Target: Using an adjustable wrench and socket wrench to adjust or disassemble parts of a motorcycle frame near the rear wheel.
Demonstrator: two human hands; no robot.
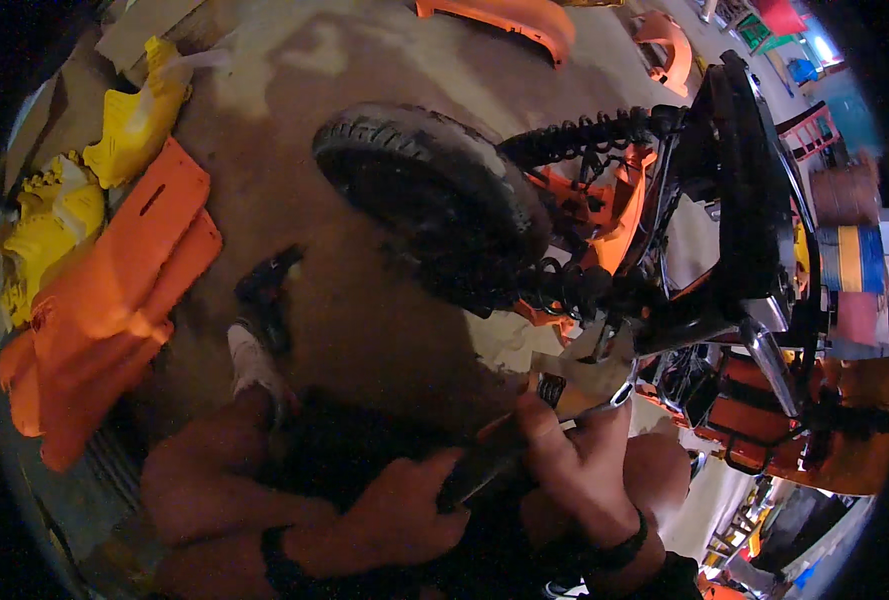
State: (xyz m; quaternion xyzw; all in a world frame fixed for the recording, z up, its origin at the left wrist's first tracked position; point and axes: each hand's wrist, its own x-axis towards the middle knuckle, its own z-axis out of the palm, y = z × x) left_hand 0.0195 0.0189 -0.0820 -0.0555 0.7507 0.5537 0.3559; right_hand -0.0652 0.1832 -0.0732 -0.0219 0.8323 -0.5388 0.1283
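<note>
My left hand (399, 505) is closed around the rear end of a dark, long-bodied tool (484, 462), whose exact kind I cannot make out. Farther along, my right hand (579, 455) wraps round the tool's front part, thumb on top. A shiny metal piece (621, 392) shows just beyond the right fingers, close to the black frame (704, 310) of a vehicle. That frame carries a wheel with a black tyre (434, 185) and coil-spring shock absorbers (589, 135). Orange panels (619, 215) show behind the springs.
Loose orange panels (129, 290) and yellow plastic parts (144, 120) lie on the floor at the left. Curved orange fenders (509, 22) rest at the far side. My leg with a pale sock (249, 360) stretches out left. At the right are a small pink ladder (809, 132) and stacked goods.
</note>
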